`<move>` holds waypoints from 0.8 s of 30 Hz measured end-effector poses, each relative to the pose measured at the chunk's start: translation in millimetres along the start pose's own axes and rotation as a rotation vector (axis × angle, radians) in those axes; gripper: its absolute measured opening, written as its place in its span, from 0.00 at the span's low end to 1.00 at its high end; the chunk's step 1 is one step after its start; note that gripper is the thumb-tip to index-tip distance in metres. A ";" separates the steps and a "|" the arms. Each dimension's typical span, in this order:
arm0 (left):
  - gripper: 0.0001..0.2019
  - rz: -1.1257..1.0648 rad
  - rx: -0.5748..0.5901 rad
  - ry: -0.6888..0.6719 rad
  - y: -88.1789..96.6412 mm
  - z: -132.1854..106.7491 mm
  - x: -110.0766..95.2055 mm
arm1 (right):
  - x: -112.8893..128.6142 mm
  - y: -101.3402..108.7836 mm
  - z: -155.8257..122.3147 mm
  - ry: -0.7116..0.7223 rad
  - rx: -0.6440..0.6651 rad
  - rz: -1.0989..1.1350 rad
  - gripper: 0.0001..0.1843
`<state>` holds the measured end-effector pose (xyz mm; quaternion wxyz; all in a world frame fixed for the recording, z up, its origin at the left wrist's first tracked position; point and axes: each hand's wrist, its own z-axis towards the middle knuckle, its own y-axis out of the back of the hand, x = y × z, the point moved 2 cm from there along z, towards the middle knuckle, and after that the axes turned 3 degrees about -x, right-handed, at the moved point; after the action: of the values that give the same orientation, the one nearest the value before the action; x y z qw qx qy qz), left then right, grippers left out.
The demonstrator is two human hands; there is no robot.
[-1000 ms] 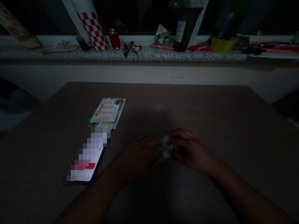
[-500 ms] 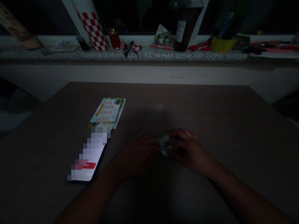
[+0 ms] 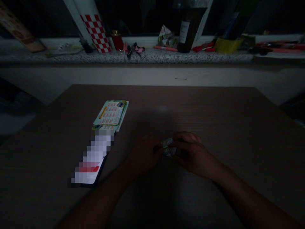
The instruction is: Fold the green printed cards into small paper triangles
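Note:
A small folded piece of printed paper (image 3: 168, 149), green and white, is between my two hands just above or on the dark wooden table (image 3: 214, 111). The fingers of my left hand (image 3: 146, 152) pinch its left edge. From the other side, my right hand (image 3: 190, 151) grips it with thumb and fingers, covering its right part. The light is dim, so the folds are hard to make out. Left of my hands lies a stack of printed calendar cards (image 3: 111, 113), with a lit phone (image 3: 92, 176) touching or close to its near end.
Along the speckled stone sill (image 3: 147, 57) behind the table stand a red-and-white checkered cylinder (image 3: 97, 33), a small red bottle (image 3: 117, 40), a folded paper shape (image 3: 165, 35), a dark labelled container (image 3: 188, 33) and a yellow holder (image 3: 227, 45). Pens lie among them.
My left fingers have shifted slightly and now bend into a pinch at the paper's left edge. The paper has turned a little; my right hand stays nearly in place.

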<state>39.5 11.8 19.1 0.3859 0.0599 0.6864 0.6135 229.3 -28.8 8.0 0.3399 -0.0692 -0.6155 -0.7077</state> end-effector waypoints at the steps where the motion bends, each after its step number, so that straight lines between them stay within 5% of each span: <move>1: 0.07 0.002 0.011 0.022 -0.4 1.2 0.0 | -0.5 -0.3 -0.1 -0.001 0.000 0.000 0.18; 24: 0.09 0.144 0.094 0.067 1.0 11.9 -10.5 | -3.2 -5.8 0.6 -0.053 0.003 -0.015 0.16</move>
<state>53.6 15.7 25.3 0.3140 0.1067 0.7210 0.6084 228.3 -26.9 1.7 0.3181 -0.0828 -0.6259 -0.7072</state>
